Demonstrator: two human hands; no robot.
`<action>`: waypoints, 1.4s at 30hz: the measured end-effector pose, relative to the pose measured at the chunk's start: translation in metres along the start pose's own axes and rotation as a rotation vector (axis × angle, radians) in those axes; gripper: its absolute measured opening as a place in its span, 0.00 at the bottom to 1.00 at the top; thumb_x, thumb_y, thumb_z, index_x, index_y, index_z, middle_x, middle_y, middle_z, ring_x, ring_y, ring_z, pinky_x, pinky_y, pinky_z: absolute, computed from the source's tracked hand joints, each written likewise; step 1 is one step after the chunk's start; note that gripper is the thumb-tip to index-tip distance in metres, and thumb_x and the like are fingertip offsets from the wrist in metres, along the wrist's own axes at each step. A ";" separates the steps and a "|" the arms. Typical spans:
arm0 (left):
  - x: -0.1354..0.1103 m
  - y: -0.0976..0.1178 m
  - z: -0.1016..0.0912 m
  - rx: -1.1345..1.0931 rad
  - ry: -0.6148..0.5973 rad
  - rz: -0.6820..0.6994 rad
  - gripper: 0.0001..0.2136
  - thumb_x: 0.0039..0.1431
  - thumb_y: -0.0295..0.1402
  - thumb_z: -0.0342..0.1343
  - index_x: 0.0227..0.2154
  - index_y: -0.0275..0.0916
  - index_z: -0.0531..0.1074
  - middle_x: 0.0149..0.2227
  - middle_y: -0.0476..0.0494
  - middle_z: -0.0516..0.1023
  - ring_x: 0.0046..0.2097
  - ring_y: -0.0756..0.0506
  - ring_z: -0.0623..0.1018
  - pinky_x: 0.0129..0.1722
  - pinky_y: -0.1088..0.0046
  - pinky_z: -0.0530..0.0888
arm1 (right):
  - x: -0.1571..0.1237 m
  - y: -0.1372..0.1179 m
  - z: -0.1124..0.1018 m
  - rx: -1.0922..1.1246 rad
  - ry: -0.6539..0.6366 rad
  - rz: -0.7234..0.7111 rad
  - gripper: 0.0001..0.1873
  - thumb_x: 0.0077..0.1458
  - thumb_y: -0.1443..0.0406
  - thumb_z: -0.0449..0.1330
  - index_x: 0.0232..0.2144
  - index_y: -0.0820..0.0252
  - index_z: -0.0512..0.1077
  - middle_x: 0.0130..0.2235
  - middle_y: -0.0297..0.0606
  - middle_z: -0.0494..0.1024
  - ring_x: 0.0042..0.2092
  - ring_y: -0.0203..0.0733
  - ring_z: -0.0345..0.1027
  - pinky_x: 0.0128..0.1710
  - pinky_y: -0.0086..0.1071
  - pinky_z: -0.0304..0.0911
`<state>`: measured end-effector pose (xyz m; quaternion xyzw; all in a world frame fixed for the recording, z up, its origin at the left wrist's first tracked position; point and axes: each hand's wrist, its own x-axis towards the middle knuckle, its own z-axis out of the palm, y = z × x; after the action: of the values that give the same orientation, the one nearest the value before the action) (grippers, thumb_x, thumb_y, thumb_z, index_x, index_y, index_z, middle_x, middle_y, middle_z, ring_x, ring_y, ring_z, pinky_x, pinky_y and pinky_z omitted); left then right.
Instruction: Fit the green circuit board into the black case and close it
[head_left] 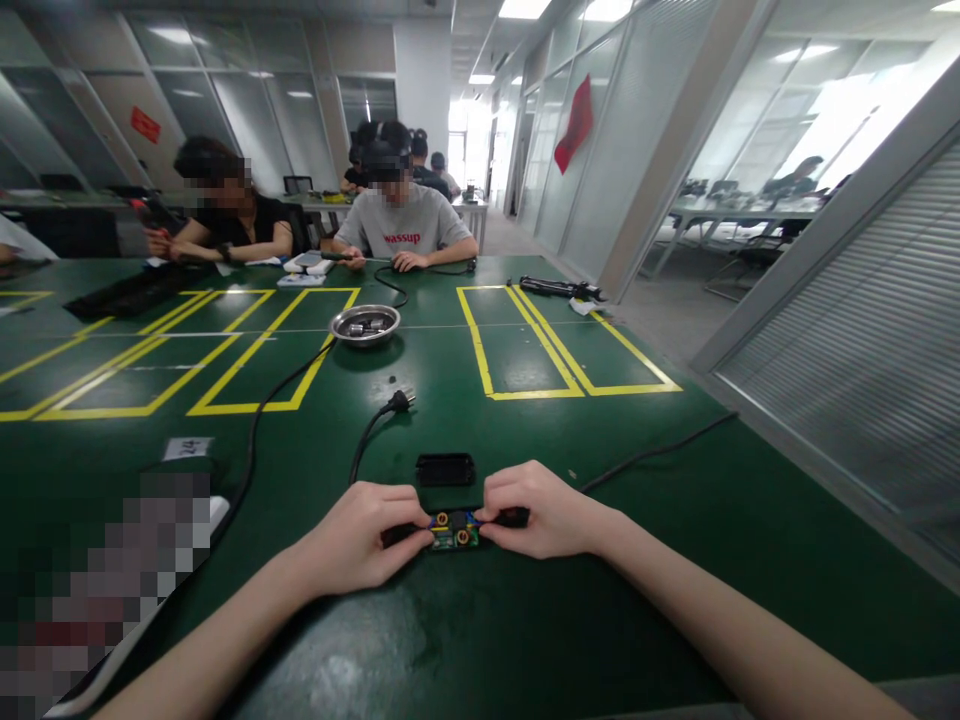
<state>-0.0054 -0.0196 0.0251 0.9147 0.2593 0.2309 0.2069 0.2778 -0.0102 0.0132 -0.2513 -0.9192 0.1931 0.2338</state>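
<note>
Between my hands lies a small green circuit board [455,538] with copper coils and blue wires at its ends. My left hand [373,535] pinches its left end, where a black cable meets it. At the right end, my right hand [536,515] is closed in the same way, thumb and index finger together by the wires and a black cable end. The fingertips hide the exact points of grip. Just behind the board sits an open black plastic case half [445,469], touched by neither hand. A black power plug [400,401] on its cable lies farther back.
A metal bowl [365,325] with small metal parts stands ahead on the green table [637,620]. Yellow tape [536,394] marks rectangles. Another black cable [660,452] runs off to the right. A folded black tripod [559,288] lies at the far edge. Two people sit opposite.
</note>
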 end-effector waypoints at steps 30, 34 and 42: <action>0.005 -0.013 0.007 0.136 0.309 -0.219 0.11 0.69 0.34 0.56 0.50 0.41 0.79 0.48 0.39 0.83 0.49 0.40 0.81 0.51 0.61 0.79 | 0.007 0.015 0.009 -0.189 0.208 0.202 0.19 0.68 0.65 0.59 0.60 0.55 0.75 0.61 0.49 0.76 0.61 0.55 0.66 0.58 0.54 0.67; 0.006 -0.021 0.012 0.085 0.249 -0.243 0.11 0.69 0.31 0.56 0.49 0.42 0.80 0.48 0.41 0.85 0.50 0.40 0.81 0.53 0.58 0.79 | 0.008 0.015 0.011 -0.066 0.163 0.182 0.12 0.66 0.65 0.64 0.51 0.57 0.79 0.51 0.46 0.82 0.54 0.50 0.73 0.55 0.49 0.69; 0.011 -0.014 0.012 -0.253 0.352 -0.381 0.11 0.63 0.31 0.61 0.48 0.39 0.79 0.42 0.44 0.86 0.38 0.45 0.84 0.37 0.71 0.80 | 0.009 0.010 0.014 0.260 0.247 0.289 0.21 0.58 0.71 0.68 0.54 0.57 0.77 0.44 0.38 0.78 0.37 0.37 0.73 0.37 0.33 0.74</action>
<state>0.0045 -0.0055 0.0118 0.7624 0.4274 0.3736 0.3106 0.2670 -0.0007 -0.0001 -0.3697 -0.8055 0.3090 0.3449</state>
